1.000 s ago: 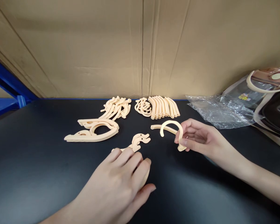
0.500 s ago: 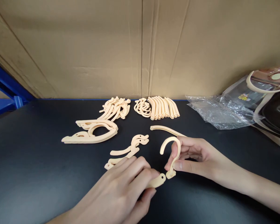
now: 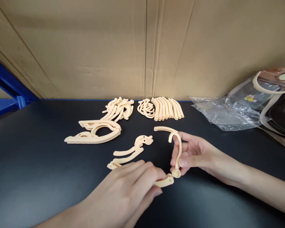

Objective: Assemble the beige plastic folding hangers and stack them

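My left hand (image 3: 130,186) is closed on a cream plastic arm piece (image 3: 165,181) whose round end sticks out past my fingertips. My right hand (image 3: 196,155) pinches a cream curved hook (image 3: 177,148), held upright. The hook's lower end touches the end of the arm piece. Just behind my left hand lie two flat wavy cream pieces (image 3: 133,150) on the black table (image 3: 38,164). A thin curved strip (image 3: 162,129) lies behind the hook.
Farther back are a stack of large curved pieces (image 3: 95,133), a pile of small pieces (image 3: 118,109) and a row of strips with rings (image 3: 161,109). Crumpled clear plastic (image 3: 225,112) and a bagged dark item (image 3: 275,95) sit at the right. A cardboard wall (image 3: 142,47) stands behind.
My right hand brought the hook from the back toward me and turned it upright. My left hand lifted the arm piece's end from under its fingers to meet the hook's lower end.
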{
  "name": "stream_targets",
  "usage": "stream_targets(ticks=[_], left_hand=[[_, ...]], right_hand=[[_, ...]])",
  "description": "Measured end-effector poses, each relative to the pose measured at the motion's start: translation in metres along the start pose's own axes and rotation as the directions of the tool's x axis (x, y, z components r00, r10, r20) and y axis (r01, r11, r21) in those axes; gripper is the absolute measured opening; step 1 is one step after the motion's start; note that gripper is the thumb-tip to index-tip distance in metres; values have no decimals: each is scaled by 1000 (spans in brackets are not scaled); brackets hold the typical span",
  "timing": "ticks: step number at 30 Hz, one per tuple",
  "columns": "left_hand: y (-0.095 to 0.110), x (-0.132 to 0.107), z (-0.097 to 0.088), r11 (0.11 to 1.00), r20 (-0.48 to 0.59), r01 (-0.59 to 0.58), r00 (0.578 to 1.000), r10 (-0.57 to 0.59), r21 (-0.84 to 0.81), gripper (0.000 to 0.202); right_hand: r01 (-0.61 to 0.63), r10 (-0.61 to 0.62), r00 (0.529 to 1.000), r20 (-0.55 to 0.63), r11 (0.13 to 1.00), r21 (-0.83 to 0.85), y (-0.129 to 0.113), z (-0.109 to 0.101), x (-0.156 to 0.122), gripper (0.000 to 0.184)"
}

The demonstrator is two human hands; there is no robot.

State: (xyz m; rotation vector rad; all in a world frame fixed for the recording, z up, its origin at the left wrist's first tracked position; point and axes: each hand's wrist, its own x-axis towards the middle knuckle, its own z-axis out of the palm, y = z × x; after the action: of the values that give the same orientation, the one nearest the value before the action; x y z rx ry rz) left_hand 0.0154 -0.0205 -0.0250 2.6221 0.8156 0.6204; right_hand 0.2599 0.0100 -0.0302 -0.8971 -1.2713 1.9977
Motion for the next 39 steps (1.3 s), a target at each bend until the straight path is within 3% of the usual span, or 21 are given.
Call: stream_targets(ticks=[4,9,13,16,24,28,35,39], left_hand=[[-5,0,2,1000,-25,-11,1000,11,-6,15],[-11,2,5,990,-90,-139,986,141,26,19],[-13,0,4,977,-53,-165,983,173,136,38],[-15,0,3,959,-54,-184,978,200,216,42],[-27,4,-2,961,-121,-141,977,174,239,33],[-27,5,-4,959,-165,-111,974,158,262,30],[-29,2,1,964,-236,-2,969,68,267,20],[-30,1,-1,958,-224,-15,971,82,286,22]], right_hand=[[-6,5,1000,-11,1000,-30,-2,3,0,39],[1,-3,1000,-30,999,-53,-2,6,2,43],[29,-31,999,-22,996,-85,-1,6,5,44],[46,-49,999,-20,994,-103,-1,5,8,39],[127,-150,983,-107,972,-196,-4,12,25,33],[185,-207,975,-85,960,-209,0,14,29,31],[214,-233,965,-116,964,-155,8,12,28,55],[205,-221,970,-100,967,-150,6,12,27,50]])
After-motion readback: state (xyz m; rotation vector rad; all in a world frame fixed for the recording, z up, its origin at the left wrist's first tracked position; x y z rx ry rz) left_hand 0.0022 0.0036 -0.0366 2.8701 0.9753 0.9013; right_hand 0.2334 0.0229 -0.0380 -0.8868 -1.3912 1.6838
